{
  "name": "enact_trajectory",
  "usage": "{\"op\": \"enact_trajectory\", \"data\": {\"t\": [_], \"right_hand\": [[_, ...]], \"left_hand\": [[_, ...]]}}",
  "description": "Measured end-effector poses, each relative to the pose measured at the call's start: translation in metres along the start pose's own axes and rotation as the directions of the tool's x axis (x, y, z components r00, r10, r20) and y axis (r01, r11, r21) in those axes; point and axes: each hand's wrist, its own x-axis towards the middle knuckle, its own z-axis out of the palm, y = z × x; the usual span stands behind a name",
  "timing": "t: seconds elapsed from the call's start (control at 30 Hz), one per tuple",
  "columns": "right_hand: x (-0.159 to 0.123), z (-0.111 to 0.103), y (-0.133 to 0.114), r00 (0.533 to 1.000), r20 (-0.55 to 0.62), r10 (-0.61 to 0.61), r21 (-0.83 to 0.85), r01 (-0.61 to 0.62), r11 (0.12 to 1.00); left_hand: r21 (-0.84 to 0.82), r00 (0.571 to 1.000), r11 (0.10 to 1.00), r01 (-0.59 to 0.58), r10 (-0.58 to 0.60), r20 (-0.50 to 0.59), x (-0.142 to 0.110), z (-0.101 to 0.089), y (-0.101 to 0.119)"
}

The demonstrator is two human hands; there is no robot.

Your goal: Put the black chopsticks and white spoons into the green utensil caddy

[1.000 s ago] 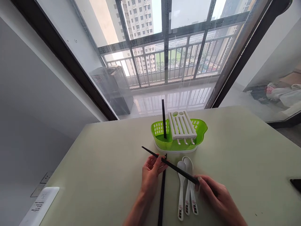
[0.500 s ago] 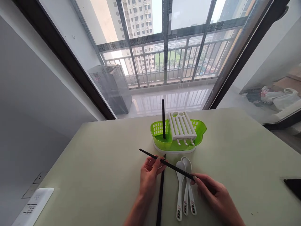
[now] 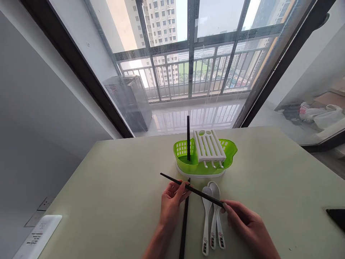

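Note:
Black chopsticks [image 3: 201, 193] slant across the front of the table, held between both hands; I cannot tell whether it is one or a pair lying together. My left hand [image 3: 172, 198] pinches them left of their middle. At their thicker right end, my right hand [image 3: 241, 214] has its thumb and fingers closed on them. Below, more black chopsticks [image 3: 184, 226] lie lengthwise on the table, partly hidden by my left hand. Three white spoons [image 3: 212, 216] with printed handles lie just right of these, bowls away from me and overlapping.
A green basket [image 3: 185, 167] with a white slotted rack [image 3: 210, 145] stands behind the hands. Black chopsticks [image 3: 188, 138] stand upright in its left part. A white device [image 3: 37, 235] lies at the left edge, a dark object [image 3: 336, 217] at the right. Glass doors rise beyond the table.
The whole view has shifted slightly, with things appearing a little lower. Both hands keep the same hold on the chopsticks, and nothing on the table has visibly moved.

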Motion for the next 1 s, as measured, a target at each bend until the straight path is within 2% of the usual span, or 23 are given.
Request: {"op": "enact_trajectory", "data": {"t": [0.3, 0.53, 0.73, 0.9, 1.0], "right_hand": [[0.001, 0.001, -0.004, 1.000, -0.019, -0.009, -0.013, 0.009, 1.000], [0.002, -0.003, 0.006, 0.999, 0.030, -0.023, -0.034, 0.024, 0.999], [0.001, -0.003, 0.013, 0.997, 0.067, 0.030, -0.036, -0.028, 0.999], [0.000, -0.001, 0.010, 0.999, 0.008, 0.031, -0.033, -0.031, 0.999], [0.000, 0.000, 0.008, 1.000, -0.009, 0.022, -0.021, -0.022, 1.000]], "left_hand": [[-0.002, 1.000, 1.000, 0.003, -0.003, 0.010, 0.000, 0.000, 0.001], [0.018, 1.000, 1.000, 0.008, -0.009, 0.006, -0.002, -0.001, 0.001], [0.022, 1.000, 1.000, 0.004, -0.005, 0.029, -0.002, -0.004, -0.003], [0.049, 0.999, 0.999, -0.013, 0.011, 0.043, -0.001, -0.007, 0.000], [0.061, 0.999, 0.997, -0.049, 0.049, -0.002, -0.004, -0.006, 0.009]]}}
